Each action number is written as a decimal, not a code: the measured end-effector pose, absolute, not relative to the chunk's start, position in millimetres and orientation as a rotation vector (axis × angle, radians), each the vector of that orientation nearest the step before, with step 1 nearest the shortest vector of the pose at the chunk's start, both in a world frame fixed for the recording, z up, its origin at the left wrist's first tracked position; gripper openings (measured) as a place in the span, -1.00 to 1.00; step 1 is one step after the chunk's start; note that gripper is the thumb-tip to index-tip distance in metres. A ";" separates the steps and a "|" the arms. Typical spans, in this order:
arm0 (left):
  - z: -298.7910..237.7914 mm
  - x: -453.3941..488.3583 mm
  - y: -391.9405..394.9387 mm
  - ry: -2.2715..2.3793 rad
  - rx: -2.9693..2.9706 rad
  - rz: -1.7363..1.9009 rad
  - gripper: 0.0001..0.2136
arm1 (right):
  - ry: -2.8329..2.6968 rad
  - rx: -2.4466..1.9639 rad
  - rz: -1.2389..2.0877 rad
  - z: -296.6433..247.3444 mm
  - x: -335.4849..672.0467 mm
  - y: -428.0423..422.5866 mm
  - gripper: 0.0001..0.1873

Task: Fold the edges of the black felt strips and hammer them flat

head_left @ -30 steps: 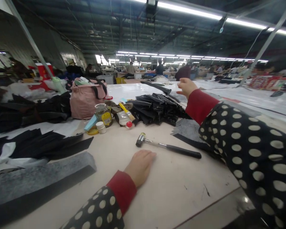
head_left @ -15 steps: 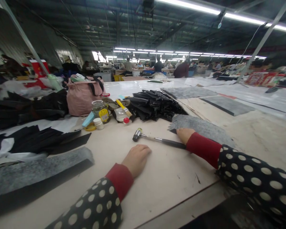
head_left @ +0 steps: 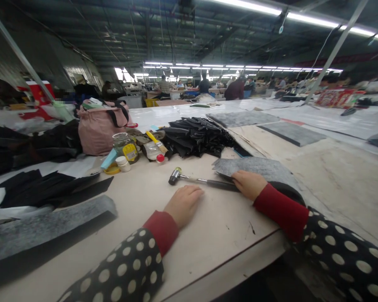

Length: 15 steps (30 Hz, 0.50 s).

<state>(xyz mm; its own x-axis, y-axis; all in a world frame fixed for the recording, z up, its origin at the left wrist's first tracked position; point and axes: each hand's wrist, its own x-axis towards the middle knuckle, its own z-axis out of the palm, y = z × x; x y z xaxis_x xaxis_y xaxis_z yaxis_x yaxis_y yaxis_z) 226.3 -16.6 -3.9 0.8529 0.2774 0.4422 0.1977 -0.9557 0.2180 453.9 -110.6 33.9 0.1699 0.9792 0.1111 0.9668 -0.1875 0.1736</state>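
My left hand (head_left: 183, 205) lies palm down on the pale work board (head_left: 214, 235), fingers stretched out, holding nothing. In front of it rests a small hammer (head_left: 204, 181) with a dark head and a black handle. My right hand (head_left: 249, 184) has its fingers closed on the near edge of a grey-and-black fabric piece (head_left: 255, 166), just past the handle's end. Part of this piece bends up, its black side showing beside my right wrist. My right thumb is mostly hidden.
Behind the hammer is a pile of black pieces (head_left: 197, 136). To its left stand a glass jar (head_left: 126, 149), a yellow-handled brush (head_left: 156, 141) and a pink bag (head_left: 96, 130). Grey-and-black strips (head_left: 50, 226) lie at left. People work far back.
My right hand has drawn toward me, pulling the fabric piece's edge so that it bends up. My left hand stays flat on the board. The view has turned slightly right.
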 end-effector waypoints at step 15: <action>-1.4 332.0 -27.8 0.660 2.964 0.635 -0.67 | 1.957 2.815 0.262 20.5 477.5 -104.4 -0.77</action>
<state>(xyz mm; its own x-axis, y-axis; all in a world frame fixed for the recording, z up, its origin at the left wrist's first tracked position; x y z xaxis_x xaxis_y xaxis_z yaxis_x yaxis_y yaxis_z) 332.0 -27.8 -1.4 0.8258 0.4142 0.3828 0.3981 -0.9089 0.1245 477.5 -104.4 20.5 0.3548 0.8894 0.2882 0.9339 -0.3226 -0.1542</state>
